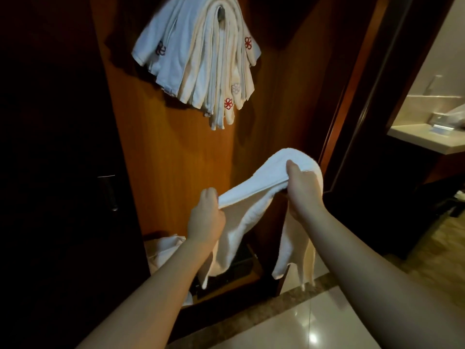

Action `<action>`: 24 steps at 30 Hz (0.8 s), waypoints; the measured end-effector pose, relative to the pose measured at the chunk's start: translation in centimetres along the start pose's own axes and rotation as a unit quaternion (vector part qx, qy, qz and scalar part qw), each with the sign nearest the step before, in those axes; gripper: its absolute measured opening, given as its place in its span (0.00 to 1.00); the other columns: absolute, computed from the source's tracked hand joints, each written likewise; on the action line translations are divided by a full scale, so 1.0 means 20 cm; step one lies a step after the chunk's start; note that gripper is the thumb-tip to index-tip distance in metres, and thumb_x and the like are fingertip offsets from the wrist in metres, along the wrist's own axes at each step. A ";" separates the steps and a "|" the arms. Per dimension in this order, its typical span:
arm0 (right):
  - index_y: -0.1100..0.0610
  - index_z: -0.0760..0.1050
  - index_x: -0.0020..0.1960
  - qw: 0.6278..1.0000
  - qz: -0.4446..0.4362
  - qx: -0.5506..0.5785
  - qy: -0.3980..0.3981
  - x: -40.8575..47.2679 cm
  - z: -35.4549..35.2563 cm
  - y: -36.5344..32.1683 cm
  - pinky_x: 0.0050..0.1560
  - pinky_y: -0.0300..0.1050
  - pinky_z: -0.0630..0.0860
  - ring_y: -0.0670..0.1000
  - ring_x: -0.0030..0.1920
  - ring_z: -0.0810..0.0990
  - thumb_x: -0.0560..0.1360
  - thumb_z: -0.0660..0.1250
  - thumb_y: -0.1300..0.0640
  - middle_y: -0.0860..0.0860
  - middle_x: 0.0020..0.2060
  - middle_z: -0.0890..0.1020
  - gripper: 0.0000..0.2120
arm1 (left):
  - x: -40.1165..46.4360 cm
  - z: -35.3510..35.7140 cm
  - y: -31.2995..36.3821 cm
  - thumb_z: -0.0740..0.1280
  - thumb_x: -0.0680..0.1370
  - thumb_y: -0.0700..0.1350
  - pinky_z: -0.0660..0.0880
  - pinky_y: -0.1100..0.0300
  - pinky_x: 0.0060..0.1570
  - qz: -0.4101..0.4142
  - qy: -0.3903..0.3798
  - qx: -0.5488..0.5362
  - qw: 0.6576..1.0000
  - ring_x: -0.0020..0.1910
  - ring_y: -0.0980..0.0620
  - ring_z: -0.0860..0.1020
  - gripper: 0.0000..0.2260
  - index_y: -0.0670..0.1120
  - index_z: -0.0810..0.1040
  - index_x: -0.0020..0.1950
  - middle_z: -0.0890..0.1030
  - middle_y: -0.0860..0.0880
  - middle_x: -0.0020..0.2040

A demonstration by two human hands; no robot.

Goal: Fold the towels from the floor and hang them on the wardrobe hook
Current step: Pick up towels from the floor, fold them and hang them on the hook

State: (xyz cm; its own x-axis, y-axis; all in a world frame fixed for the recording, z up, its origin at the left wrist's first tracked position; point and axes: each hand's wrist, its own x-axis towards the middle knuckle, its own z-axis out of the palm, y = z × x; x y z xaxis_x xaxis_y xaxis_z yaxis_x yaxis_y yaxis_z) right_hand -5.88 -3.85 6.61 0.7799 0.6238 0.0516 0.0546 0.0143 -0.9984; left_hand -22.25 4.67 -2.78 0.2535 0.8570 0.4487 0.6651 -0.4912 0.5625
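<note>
Now both fists grip towel [264, 182]: left hand [206, 217] low, right hand [302, 187] high; long axis slants up-right, ends hang.

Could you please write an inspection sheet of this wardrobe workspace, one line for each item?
Surface: glossy tiled floor in front of the wooden wardrobe panel.
Job's things: one white towel held stretched between both hands, its ends hanging down; a bundle of hung towels draped over the hook, some with red emblems; more white cloth low in the wardrobe.
Clutter: a dark box-like object at the wardrobe bottom, unclear.
Grippers: left hand grips the towel's edge; right hand grips the folded top.
Cables: nothing seen.
Surroundings: dark door with a handle on the left; a bathroom counter on the right.
</note>
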 end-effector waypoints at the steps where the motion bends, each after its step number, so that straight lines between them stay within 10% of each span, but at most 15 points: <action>1: 0.56 0.79 0.41 1.000 0.004 0.011 0.001 0.00 -0.01 0.00 0.57 0.59 0.79 0.56 0.46 0.84 0.81 0.63 0.46 0.52 0.38 0.83 0.16 | 0.01 0.00 -0.04 0.62 0.78 0.36 0.64 0.62 0.31 -0.007 -0.009 0.006 1.000 0.36 0.54 0.72 0.10 0.50 0.69 0.53 0.70 0.52 0.49; 9: 0.54 0.76 0.43 0.991 0.031 0.132 0.022 0.10 -0.06 -0.03 0.60 0.55 0.79 0.48 0.39 0.83 0.81 0.63 0.50 0.47 0.35 0.83 0.10 | 0.03 -0.04 -0.32 0.65 0.77 0.43 0.71 0.55 0.39 -0.012 -0.013 0.139 0.990 0.44 0.49 0.75 0.02 0.50 0.75 0.46 0.75 0.52 0.43; 19: 0.54 0.74 0.46 0.969 0.061 0.232 0.055 0.24 -0.10 -0.06 0.62 0.58 0.79 0.50 0.43 0.84 0.80 0.64 0.56 0.50 0.41 0.84 0.04 | 0.11 -0.33 -0.37 0.71 0.76 0.42 0.72 0.59 0.34 -0.095 -0.015 -0.139 0.986 0.40 0.55 0.78 0.09 0.57 0.77 0.43 0.80 0.55 0.41; 22: 0.54 0.73 0.49 0.948 0.081 0.302 0.057 0.27 -0.10 -0.12 0.66 0.57 0.76 0.51 0.50 0.85 0.79 0.66 0.59 0.53 0.48 0.85 0.01 | 0.16 -0.53 -0.33 0.74 0.70 0.46 0.75 0.64 0.36 -0.078 0.115 -0.441 0.887 0.40 0.60 0.80 0.09 0.59 0.80 0.44 0.83 0.58 0.40; 24: 0.54 0.74 0.50 0.934 0.089 0.342 0.050 0.28 -0.09 -0.14 0.63 0.56 0.78 0.53 0.50 0.86 0.78 0.66 0.61 0.54 0.49 0.86 0.03 | 0.15 -0.53 -0.33 0.77 0.68 0.47 0.80 0.61 0.41 -0.080 0.065 -0.567 0.818 0.47 0.53 0.84 0.15 0.55 0.80 0.53 0.85 0.54 0.46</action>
State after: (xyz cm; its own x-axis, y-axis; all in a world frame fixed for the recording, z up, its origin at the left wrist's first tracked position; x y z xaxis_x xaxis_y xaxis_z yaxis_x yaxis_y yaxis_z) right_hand -0.47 -1.85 9.83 0.7949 0.5879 -0.1500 -0.4669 0.4349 -0.7700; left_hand -33.37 8.87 2.26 0.1019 0.9364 0.3357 -0.4143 -0.2669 0.8701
